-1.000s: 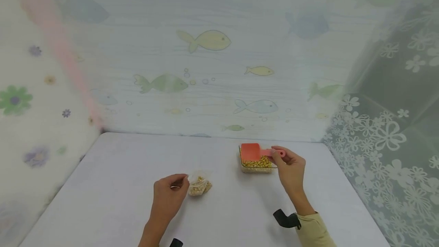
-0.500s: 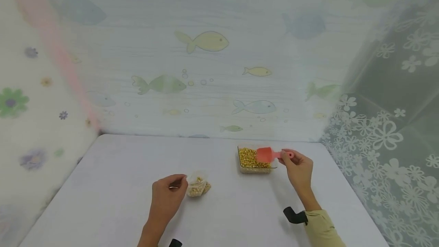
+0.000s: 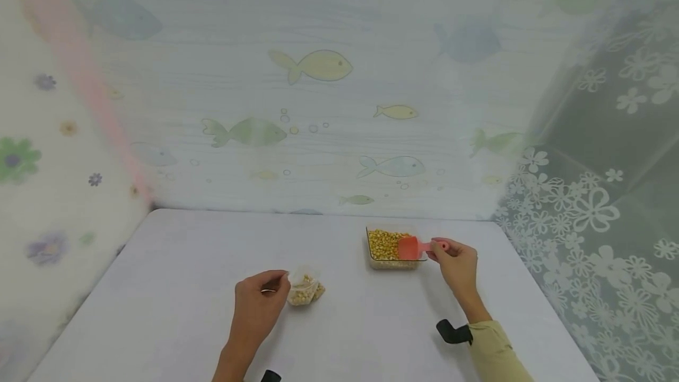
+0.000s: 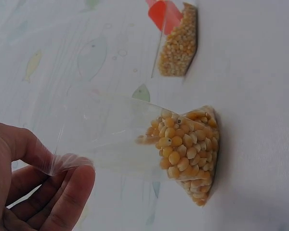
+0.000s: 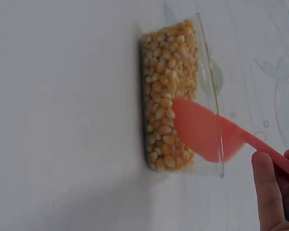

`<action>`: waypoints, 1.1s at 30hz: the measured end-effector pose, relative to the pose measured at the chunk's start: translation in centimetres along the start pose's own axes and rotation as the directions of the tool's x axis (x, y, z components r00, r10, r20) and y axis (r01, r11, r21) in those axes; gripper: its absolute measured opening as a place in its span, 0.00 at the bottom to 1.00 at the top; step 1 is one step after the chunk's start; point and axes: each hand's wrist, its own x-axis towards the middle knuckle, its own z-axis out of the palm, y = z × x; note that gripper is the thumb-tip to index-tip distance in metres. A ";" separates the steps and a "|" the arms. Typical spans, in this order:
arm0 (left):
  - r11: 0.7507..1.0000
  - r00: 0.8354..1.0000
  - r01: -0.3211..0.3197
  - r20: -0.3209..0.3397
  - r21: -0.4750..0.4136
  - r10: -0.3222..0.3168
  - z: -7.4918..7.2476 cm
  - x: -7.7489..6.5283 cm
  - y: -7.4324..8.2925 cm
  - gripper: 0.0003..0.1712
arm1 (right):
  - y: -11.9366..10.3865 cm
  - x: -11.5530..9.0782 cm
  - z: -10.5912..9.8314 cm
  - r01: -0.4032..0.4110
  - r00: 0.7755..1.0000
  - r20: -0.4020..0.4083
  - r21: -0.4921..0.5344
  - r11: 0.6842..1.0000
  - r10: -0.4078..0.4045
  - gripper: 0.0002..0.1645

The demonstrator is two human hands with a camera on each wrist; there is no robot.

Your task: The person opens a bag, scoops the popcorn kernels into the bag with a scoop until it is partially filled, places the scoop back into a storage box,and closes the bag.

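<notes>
My right hand (image 3: 459, 267) grips the handle of a red scoop (image 5: 197, 130). The scoop's blade is tilted down, its front edge dug into corn kernels (image 5: 161, 86) inside a clear rectangular container (image 3: 395, 264). With thumb and fingers, my left hand (image 3: 260, 305) pinches the rim of a clear plastic bag (image 4: 120, 130), holding its mouth up. Kernels fill the bag's bottom, which sits on the table. In the left wrist view the bag's upper part stands slack and see-through above its kernels (image 4: 188, 149).
A white-covered table (image 3: 350, 329) carries the bag and, farther back to the right, the container. Behind the table hangs a fish-patterned curtain (image 3: 318, 134). Black camera mounts (image 3: 453, 332) sit at both wrists.
The scoop went from lying level over the container to the right, then tipped down into the kernels near its right side. My left hand stayed pinching the bag.
</notes>
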 end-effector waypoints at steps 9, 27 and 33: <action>1.000 1.000 -0.020 0.003 0.006 0.020 -0.1 0.0 0.0 0.07 | 0.8 0.9 -0.2 -0.251 0.968 0.035 0.073 0.965 0.249 0.22; 1.000 1.000 -0.026 -0.004 -0.006 0.026 0.0 0.2 -0.3 0.07 | 1.0 1.4 -0.2 -0.423 0.906 0.160 0.307 0.852 0.392 0.26; 1.000 1.000 -0.006 -0.001 -0.011 0.006 0.0 0.0 -0.1 0.07 | 1.0 1.5 -0.3 -0.461 0.887 0.161 0.339 0.820 0.432 0.24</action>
